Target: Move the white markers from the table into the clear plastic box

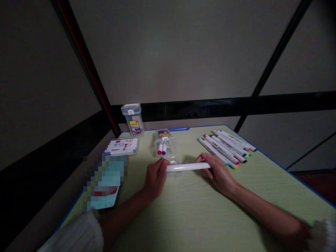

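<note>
A white marker (186,167) is stretched level between my two hands, above the table. My left hand (156,177) is closed in a fist round its left end and hides that tip. The fingers of my right hand (214,170) pinch the other end. Just behind the marker a clear plastic box (172,144) lies on its side, its lid (175,161) hinged open toward me and partly covered by the marker. Inside it are two markers, one with a red end (159,152) and one with a purple end (164,152).
At right lie several loose white markers (223,148) with coloured ends. A clear lidded box (133,120) stands upright at the back left. In front of it is a flat case of white pens (121,146). A partly blurred turquoise item (105,182) lies near the left table edge.
</note>
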### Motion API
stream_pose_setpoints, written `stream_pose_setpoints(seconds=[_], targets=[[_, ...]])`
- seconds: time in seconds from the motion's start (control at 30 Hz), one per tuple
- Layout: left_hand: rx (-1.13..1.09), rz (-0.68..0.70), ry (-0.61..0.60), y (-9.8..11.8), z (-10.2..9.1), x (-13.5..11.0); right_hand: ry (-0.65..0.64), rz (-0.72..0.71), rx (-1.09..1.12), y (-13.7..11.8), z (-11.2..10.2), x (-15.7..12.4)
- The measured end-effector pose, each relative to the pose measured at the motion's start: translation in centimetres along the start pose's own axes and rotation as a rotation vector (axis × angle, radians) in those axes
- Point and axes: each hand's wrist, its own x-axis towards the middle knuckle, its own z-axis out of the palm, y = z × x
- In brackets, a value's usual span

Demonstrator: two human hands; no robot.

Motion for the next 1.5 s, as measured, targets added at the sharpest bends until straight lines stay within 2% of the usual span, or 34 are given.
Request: stream_pose_setpoints(seconds=[0.47, 0.7, 0.93, 1.5], targets=[[-0.086, -0.069, -0.013, 0.27, 0.10, 0.10, -0.022, -0.001, -0.029, -0.08, 0.12, -0.12], [-0.069, -0.035, -0.024, 0.27, 0.04, -0.07, -0.119, 0.003, -0.018, 0.44, -0.01, -0.31], [-0.042, 0.016, -0.022, 0.17, -0.03, -0.01, -0.110, 0.008, -0.090, 0.22, 0.02, -0.18], [-0.028, -0.019, -0.008, 0.36, -0.12, 0.12, -0.062, 0.016, -0.077, -0.41, 0.32, -0.48]])
